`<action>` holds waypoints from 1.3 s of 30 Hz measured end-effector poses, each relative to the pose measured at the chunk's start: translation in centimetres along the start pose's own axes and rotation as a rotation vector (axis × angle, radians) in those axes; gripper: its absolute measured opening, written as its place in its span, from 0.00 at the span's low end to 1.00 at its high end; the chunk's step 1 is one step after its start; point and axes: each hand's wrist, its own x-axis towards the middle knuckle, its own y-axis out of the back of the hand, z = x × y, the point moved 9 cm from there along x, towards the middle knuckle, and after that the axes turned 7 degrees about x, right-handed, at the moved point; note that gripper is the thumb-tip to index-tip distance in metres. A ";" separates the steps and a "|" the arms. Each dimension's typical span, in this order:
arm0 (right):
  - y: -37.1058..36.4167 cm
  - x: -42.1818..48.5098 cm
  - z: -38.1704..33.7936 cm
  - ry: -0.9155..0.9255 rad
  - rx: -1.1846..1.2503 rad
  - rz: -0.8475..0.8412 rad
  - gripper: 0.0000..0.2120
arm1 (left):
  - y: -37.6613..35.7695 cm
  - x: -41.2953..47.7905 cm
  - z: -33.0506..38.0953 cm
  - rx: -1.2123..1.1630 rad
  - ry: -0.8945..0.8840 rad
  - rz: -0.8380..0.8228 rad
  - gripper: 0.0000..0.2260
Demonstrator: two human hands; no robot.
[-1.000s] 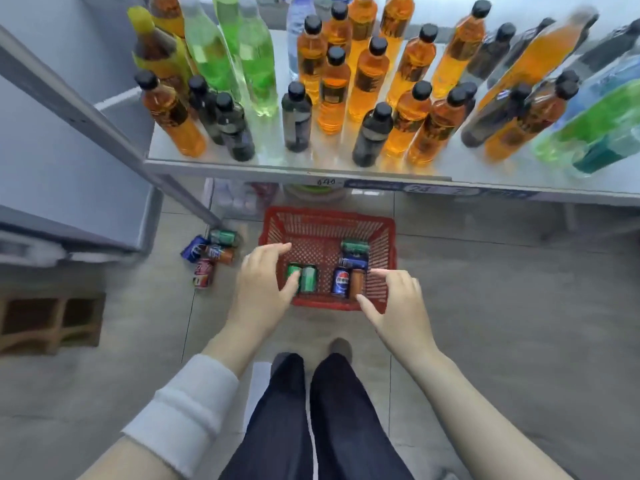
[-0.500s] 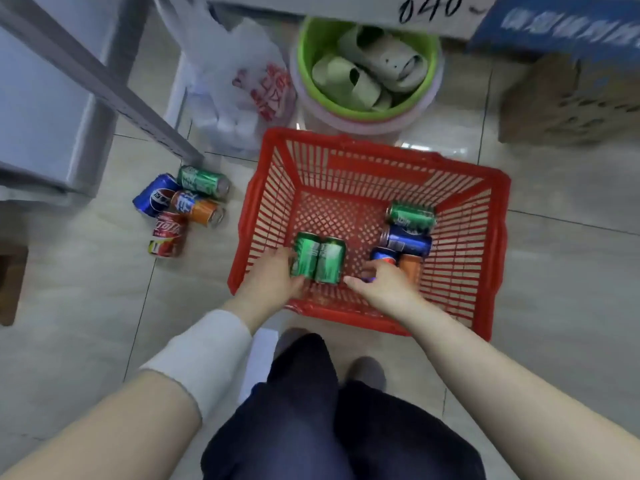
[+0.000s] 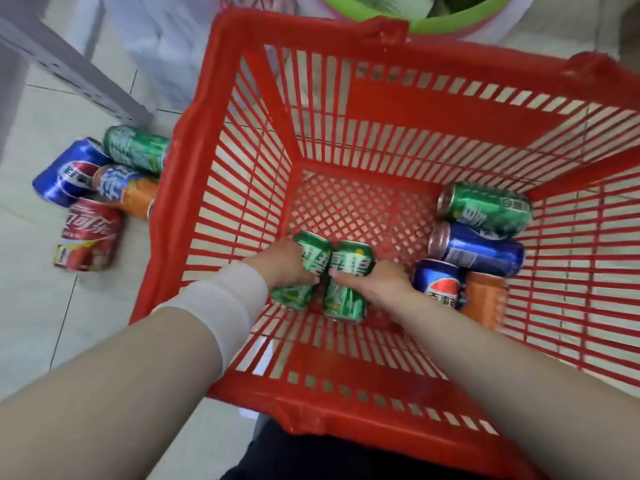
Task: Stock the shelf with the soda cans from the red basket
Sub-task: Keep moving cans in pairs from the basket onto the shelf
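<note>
The red basket fills the view from above, standing on the tiled floor. Inside it, my left hand is closed around one green can, and my right hand grips a second green can right beside it. Both cans rest on the basket's bottom, side by side. At the basket's right side lie a third green can, a blue can, a blue Pepsi can and an orange can.
Several cans lie on the floor left of the basket: a green one, a blue Pepsi, an orange one and a red cola. A grey shelf leg, a white plastic bag and a green bucket stand behind.
My head has dropped closer to the basket, which now fills the view. Both hands went down inside and closed around the two green cans.
</note>
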 end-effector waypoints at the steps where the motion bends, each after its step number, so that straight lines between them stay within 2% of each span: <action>1: 0.0 0.2 0.2 -0.011 0.005 0.012 0.26 | -0.2 0.4 -0.3 -0.026 0.008 -0.012 0.24; 8: -0.1 1.2 2.1 -0.104 0.283 -0.046 0.29 | -0.3 0.6 -1.0 -0.383 0.019 0.007 0.23; 14: 4.5 -5.3 0.7 -0.018 0.499 -0.009 0.29 | 2.6 -5.3 1.8 -0.594 -0.056 0.097 0.34; 16: 6.8 -10.1 -0.6 0.010 0.551 0.026 0.33 | 4.4 -9.8 3.2 -0.643 -0.086 0.140 0.36; 18: 9.1 -15.7 -2.0 0.044 0.547 0.048 0.36 | 6.2 -15.8 4.6 -0.721 -0.105 0.173 0.35; 21: 12.6 -25.4 -4.9 0.120 0.510 0.064 0.35 | 9.5 -26.1 6.5 -0.793 -0.142 0.236 0.30; 25: 17.1 -39.4 -9.5 0.204 0.513 0.083 0.29 | 13.5 -40.4 8.6 -0.912 -0.144 0.290 0.31; 28: 20.7 -49.3 -13.5 0.283 0.465 0.109 0.30 | 17.3 -50.7 10.3 -0.994 -0.157 0.361 0.29; 30: 22.9 -55.3 -16.3 0.345 0.437 0.123 0.27 | 19.9 -56.6 11.5 -1.027 -0.185 0.405 0.28; 33: 25.8 -62.9 -19.6 0.425 0.419 0.181 0.25 | 23.5 -64.1 13.0 -1.051 -0.242 0.465 0.27; 39: 30.2 -74.3 -26.3 0.606 0.407 0.298 0.29 | 31.1 -74.9 14.4 -1.030 -0.402 0.585 0.28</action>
